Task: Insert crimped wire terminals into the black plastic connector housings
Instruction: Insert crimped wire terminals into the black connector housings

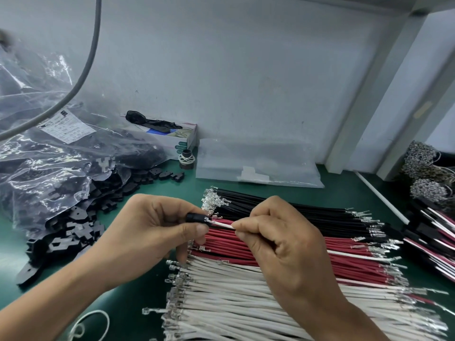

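A: Nearest us, what do we have on the green tabletop (138, 299)?

B: We see the white wires (234, 303) laid in a row, crimped terminals at both ends, then the red wires (344, 252) just beyond them, then the black wires (283, 207).

A: And our hands above them?

B: Our left hand (147, 232) pinches a black connector housing (195, 218) between thumb and curled fingers. Our right hand (278, 239) pinches a single white wire (222, 225) near its end, its terminal right at the housing's opening; we cannot tell how far in it sits.

A: Farther out?

B: To the left, loose black housings (81, 225) spill from a clear plastic bag (49, 148). Behind them stands a small box (172, 136), a flat clear bag (258, 163) beside it, against the pale wall (246, 70). At the right edge lie finished assemblies (433, 232).
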